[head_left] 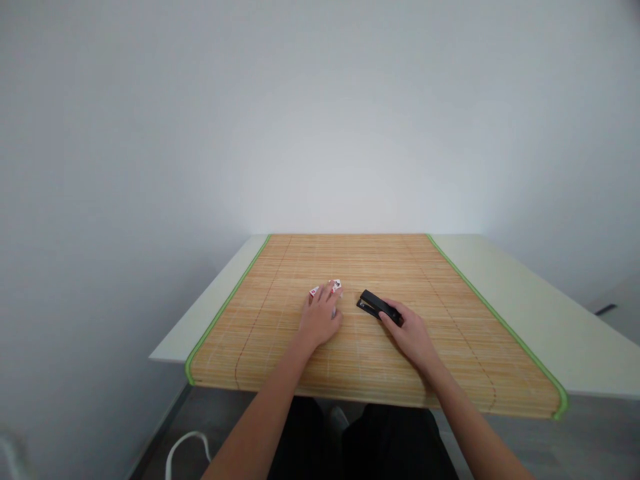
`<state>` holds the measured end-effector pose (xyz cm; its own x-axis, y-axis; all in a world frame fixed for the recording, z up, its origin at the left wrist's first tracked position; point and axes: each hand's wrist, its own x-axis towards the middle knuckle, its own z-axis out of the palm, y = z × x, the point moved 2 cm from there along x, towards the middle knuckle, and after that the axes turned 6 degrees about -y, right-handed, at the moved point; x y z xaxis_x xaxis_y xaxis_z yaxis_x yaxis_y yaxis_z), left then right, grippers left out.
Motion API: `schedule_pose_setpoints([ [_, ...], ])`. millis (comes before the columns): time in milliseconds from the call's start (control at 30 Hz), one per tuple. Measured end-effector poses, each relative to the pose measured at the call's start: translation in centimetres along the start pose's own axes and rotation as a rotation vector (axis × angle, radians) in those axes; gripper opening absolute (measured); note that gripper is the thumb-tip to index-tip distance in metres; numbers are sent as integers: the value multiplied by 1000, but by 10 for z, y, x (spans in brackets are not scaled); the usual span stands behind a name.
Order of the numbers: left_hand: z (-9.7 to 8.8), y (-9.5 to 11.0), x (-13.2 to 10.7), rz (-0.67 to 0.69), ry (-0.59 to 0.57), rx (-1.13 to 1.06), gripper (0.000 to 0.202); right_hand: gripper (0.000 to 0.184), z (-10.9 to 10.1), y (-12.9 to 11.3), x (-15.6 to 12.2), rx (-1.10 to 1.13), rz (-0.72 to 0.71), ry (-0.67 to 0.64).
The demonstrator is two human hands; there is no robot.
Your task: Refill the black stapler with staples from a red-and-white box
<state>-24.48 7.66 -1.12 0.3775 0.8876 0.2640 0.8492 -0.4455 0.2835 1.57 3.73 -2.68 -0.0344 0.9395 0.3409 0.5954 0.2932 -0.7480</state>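
Note:
My left hand [320, 320] rests over a small white box with red markings [337, 285], its fingers draped across the top and the thumb at the near right side. Much of the box is hidden beneath the fingers. To its right, my right hand [411, 333] grips the rear of a black stapler [376, 303] between thumb and fingers. The stapler points up and left, its front end towards the box, with a gap between its upper arm and base. Stapler and box are apart from each other.
Under both hands lies a bamboo mat [350, 257] with green edging, spread over a white table [505, 280]. A pale wall [350, 133] stands behind the table. On the floor at lower left a white cable [187, 437] curves near the table.

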Motion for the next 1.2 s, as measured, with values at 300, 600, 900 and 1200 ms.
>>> schedule_pose_setpoints([
  [300,-17,-70,-27,-261,64,73,57,40,0,-1,-1,-8,4,-1],
  [600,-30,-77,-36,-286,260,12,40,48,2,-9,-8,-55,41,-20],
  [900,-28,-51,-69,-374,318,71,50,62,48,-54,-12,193,-17,-166],
  [1200,-25,-61,-72,-401,261,34,46,78,123,-105,6,270,-25,-126],
])
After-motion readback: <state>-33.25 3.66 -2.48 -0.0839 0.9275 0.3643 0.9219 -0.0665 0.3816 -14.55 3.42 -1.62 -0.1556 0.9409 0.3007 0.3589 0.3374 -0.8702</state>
